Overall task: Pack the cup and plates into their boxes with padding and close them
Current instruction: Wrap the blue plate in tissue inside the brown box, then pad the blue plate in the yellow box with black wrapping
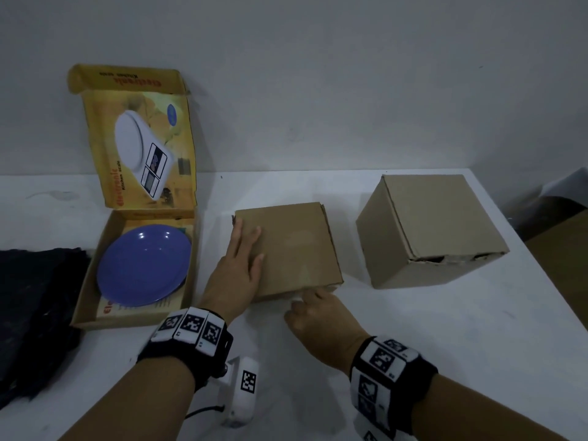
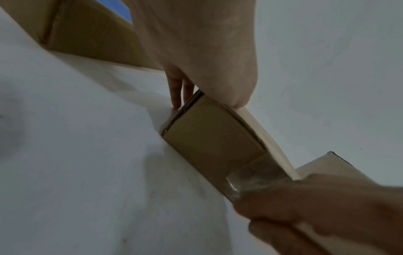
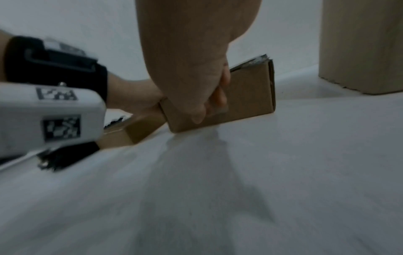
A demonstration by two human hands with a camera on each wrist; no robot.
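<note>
A flat brown box (image 1: 296, 246) lies shut in the middle of the white table (image 1: 429, 345). My left hand (image 1: 243, 253) rests flat on the lid's left part, fingers straight. My right hand (image 1: 313, 308) is at the box's near wall, fingers curled against it and thumb on the front face; in the right wrist view this hand (image 3: 196, 82) grips the box's (image 3: 248, 96) front edge. The left wrist view shows clear tape (image 2: 253, 177) on that wall. A blue plate (image 1: 144, 265) lies in the open yellow scale box (image 1: 86, 281) at left.
A tall brown cube box (image 1: 429, 230) stands shut to the right, near the table's right edge. Dark padding cloth (image 1: 35, 313) lies at the far left. The yellow box's lid (image 1: 143, 144) leans upright against the wall. The near table surface is bare.
</note>
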